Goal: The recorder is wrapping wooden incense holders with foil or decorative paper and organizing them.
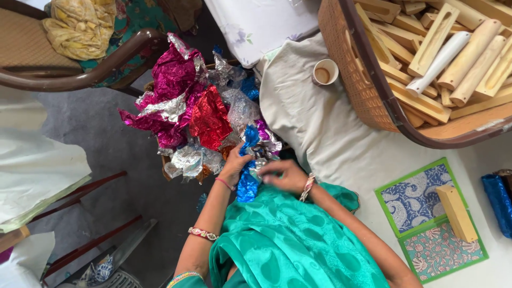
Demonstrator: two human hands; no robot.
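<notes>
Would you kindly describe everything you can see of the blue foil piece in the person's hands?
The blue foil piece is a shiny, crinkled metallic sheet, twisted into a loose vertical strip. Its upper end rises into the heap of coloured foil, and its lower end hangs against the green garment. The left hand grips it from the left side; the right hand touches it from the right, slightly blurred.

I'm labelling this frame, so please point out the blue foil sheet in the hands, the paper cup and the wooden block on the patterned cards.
blue foil sheet (247,184), head view, on its lower crumpled part.
paper cup (325,72), head view, on its rim.
wooden block (457,213), head view, mid top face.
</notes>
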